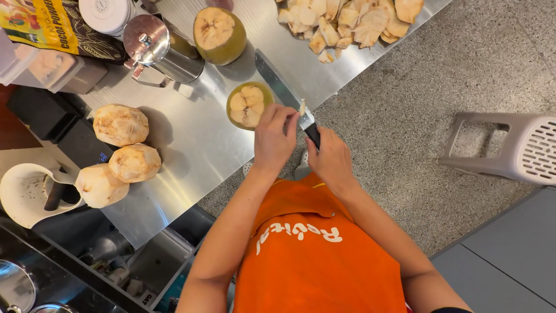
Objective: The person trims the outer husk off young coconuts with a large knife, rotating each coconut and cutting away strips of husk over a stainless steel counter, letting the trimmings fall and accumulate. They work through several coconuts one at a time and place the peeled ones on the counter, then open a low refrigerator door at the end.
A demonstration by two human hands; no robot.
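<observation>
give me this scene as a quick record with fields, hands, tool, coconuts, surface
view: head camera, looking down
left hand: fingers on the knife blade near its handle end
right hand: gripping the black knife handle
knife: long blade lying over the steel counter
nearest coconut: green, top cut open, beside the blade
second cut coconut: farther back, by a metal pot
peeled coconuts: three, grouped at the counter's left
husk pieces: pile at the counter's far end
floor: grey plastic stool

Three peeled coconuts [120,124] [135,163] [99,185] on the table [191,139]. Two green ones with cut tops [219,35] [248,105]. One knife [285,93]. One heap of husk shavings [347,20]. One steel jug [159,49]. One grey stool [509,148]. One white funnel [26,194].
</observation>
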